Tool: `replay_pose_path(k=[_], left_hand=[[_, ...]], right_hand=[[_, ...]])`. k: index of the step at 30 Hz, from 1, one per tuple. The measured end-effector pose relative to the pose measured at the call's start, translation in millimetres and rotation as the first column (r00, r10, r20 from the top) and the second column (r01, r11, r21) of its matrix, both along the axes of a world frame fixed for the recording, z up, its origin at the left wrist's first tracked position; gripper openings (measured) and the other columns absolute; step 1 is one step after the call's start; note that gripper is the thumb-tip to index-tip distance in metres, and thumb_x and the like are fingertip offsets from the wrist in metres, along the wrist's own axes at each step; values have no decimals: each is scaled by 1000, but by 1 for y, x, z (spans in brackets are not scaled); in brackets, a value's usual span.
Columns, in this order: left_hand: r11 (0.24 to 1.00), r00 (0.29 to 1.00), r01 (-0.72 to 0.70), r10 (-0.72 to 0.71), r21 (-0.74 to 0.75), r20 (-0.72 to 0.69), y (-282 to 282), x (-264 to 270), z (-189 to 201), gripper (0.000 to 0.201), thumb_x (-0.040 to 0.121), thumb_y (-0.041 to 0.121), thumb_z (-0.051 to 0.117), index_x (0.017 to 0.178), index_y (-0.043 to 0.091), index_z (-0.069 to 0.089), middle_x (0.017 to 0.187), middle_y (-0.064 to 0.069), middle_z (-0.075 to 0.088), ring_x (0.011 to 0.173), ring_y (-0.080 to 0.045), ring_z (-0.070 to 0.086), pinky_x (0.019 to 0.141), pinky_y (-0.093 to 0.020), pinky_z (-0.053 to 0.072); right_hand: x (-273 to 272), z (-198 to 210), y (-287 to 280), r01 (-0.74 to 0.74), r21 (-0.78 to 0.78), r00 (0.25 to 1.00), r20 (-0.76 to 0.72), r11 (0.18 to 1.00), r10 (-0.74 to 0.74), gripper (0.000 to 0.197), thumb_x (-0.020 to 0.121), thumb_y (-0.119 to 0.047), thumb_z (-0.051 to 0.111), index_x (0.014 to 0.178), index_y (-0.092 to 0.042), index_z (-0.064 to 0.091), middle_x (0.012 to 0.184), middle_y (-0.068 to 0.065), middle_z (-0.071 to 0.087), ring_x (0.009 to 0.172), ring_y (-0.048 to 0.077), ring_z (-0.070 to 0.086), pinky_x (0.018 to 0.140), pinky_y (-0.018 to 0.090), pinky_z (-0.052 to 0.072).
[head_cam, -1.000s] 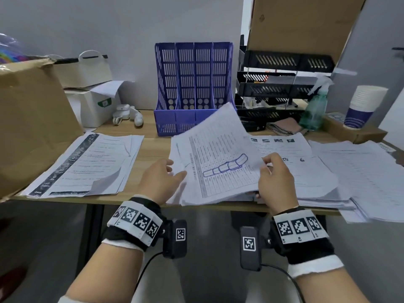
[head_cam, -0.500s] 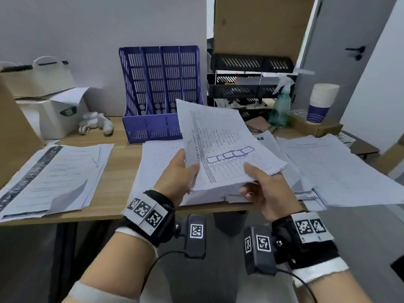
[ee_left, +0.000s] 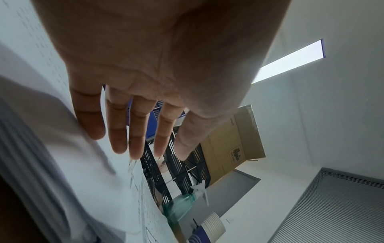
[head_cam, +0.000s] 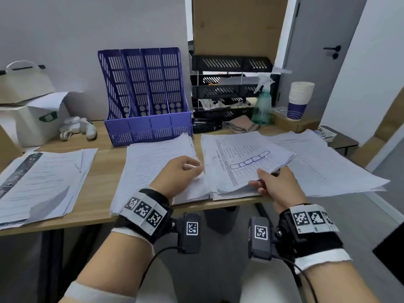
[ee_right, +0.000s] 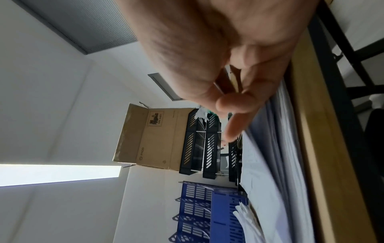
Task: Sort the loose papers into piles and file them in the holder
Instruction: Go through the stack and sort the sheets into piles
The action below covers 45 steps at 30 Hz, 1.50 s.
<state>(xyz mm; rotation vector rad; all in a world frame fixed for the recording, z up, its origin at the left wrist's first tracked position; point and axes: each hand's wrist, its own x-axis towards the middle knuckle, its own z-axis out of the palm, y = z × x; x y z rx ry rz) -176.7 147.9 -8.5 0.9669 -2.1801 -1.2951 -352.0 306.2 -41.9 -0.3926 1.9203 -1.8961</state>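
Fingers of my right hand [head_cam: 276, 189] pinch the near corner of the form sheets [head_cam: 242, 162] at 1 o'clock; my left hand [head_cam: 177, 171] lies flat and loose on the pile [head_cam: 153, 162] at 11. I judge sheets could slide off the desk edge [head_cam: 65, 224]. The holder [head_cam: 148, 110] stands at 12, unfilled.

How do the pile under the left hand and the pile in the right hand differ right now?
The left pile lies flat on the desk with plain text on top, while the right pile shows a table with a blue hand-drawn outline. The left hand rests open-fingered on its pile; the right hand pinches the near edge of its pile. Both are white printed sheets lying before the empty blue holder.
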Motion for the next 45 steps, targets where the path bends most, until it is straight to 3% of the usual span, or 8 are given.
replay_pose_path(k=[7, 11, 16, 24, 29, 32, 38, 45], left_hand=[[990, 990, -127, 131, -62, 61, -21, 33, 0, 30, 94, 31, 66, 121, 17, 64, 121, -5, 66, 110, -20, 63, 95, -36, 49], [964, 936, -204, 243, -170, 254, -41, 65, -2, 52, 95, 34, 65, 141, 13, 53, 146, -7, 52, 131, -23, 51, 103, -33, 40], [953, 871, -216, 287, -214, 398, -54, 91, -8, 59, 98, 35, 61, 149, 10, 44, 151, -8, 49, 137, -24, 48, 111, -32, 35], [926, 900, -336, 370, -173, 229, -57, 98, -17, 45, 91, 28, 71, 132, 17, 56, 132, -10, 60, 119, -23, 59, 100, -34, 47], [895, 899, -438, 435, 83, 45, -60, 102, -18, 61, 84, 26, 79, 136, 13, 51, 113, -10, 69, 89, -22, 71, 90, -45, 58], [905, 906, -422, 417, 57, 75, -61, 101, -19, 65, 84, 29, 79, 140, 13, 47, 114, -7, 71, 97, -21, 69, 72, -35, 57], [917, 896, -390, 398, -78, 199, -61, 102, -17, 59, 89, 37, 72, 140, 18, 49, 141, -8, 55, 126, -25, 55, 99, -35, 45], [885, 884, -458, 445, 75, 144, -85, 112, -13, 50, 86, 28, 77, 130, 17, 54, 123, -7, 64, 96, -24, 65, 80, -32, 50]], right_hand=[[23, 6, 3, 391, -40, 864, -329, 920, -381, 41, 88, -17, 67, 104, -13, 30, 100, 10, 51, 85, 29, 55, 74, 37, 44], [51, 15, -22, -37, 213, 896, -425, 976, 126, 15, 88, -22, 64, 101, -16, 58, 76, 4, 58, 72, 24, 60, 71, 38, 52], [80, 14, -60, -297, 601, 758, -323, 742, 566, 51, 85, -42, 64, 128, -15, 61, 118, 2, 66, 108, 22, 65, 99, 41, 50], [82, 11, -70, -224, 618, 758, -376, 753, 533, 31, 79, -34, 67, 101, -11, 67, 99, 4, 70, 92, 25, 65, 81, 37, 55], [86, 8, -76, -198, 647, 758, -375, 736, 534, 59, 71, -45, 62, 122, -15, 51, 118, 12, 54, 101, 31, 59, 87, 44, 54], [86, 10, -77, -180, 643, 777, -371, 744, 508, 60, 74, -42, 63, 125, -16, 43, 121, 11, 49, 99, 33, 61, 83, 49, 57], [83, 10, -78, -161, 633, 777, -392, 757, 493, 52, 83, -35, 63, 127, -18, 42, 123, 7, 58, 100, 30, 63, 85, 42, 53], [82, 7, -84, -133, 680, 732, -423, 721, 534, 51, 78, -41, 69, 120, -14, 56, 110, 3, 67, 102, 26, 62, 87, 39, 52]])
